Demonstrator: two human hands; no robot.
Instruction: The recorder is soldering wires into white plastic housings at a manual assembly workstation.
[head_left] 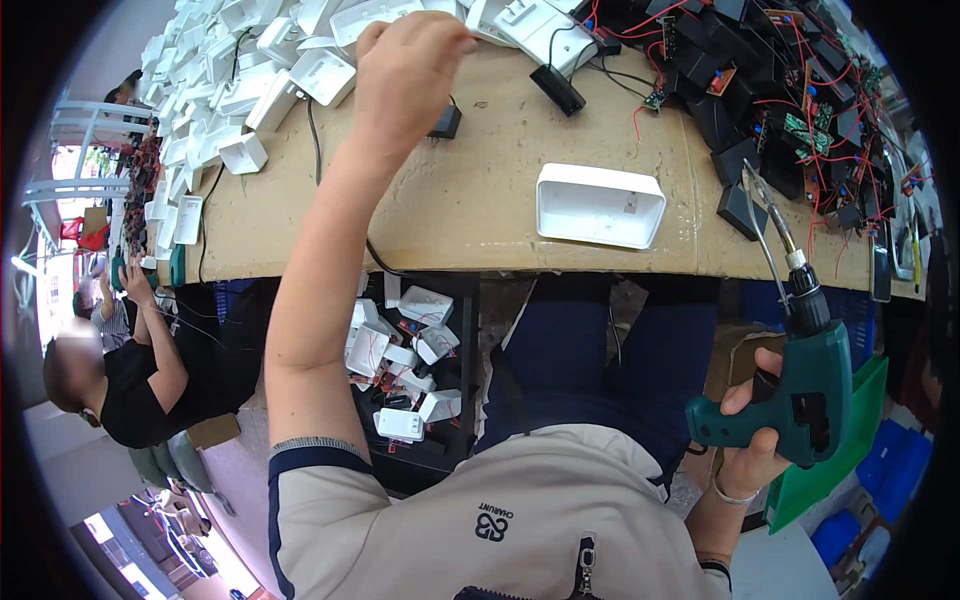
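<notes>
Grips a green pistol-shaped soldering gun [825,350] in the right hand [750,465], with thumb and fingers clamped around its handle, to the right of an open white plastic housing [600,205] and nearer the body. Points the gun's long metal shaft [774,218] away from the body, to the right of that housing, across a black plastic casing [735,208]; cannot tell whether touching it. Raises the left hand [415,70] beyond the housing and to its left, with fingers curled, near a heap of white plastic shells [240,90]; cannot tell whether pinching anything. Has the housing lying on the brown tabletop [480,200], with its hollow showing, touched by neither hand. Shows a black cylinder [557,92] beyond the housing, slightly to its left, and a small black box [447,122] farther left, beside the left wrist. Includes, beyond the housing and to its right, a heap of black casings [715,110] mixed with red wires and green circuit boards [808,135]. Has, below and left of the housing, a dark crate [460,330] of white parts [400,425]. Shows, far left of the housing, a co-worker [150,400] in black.
</notes>
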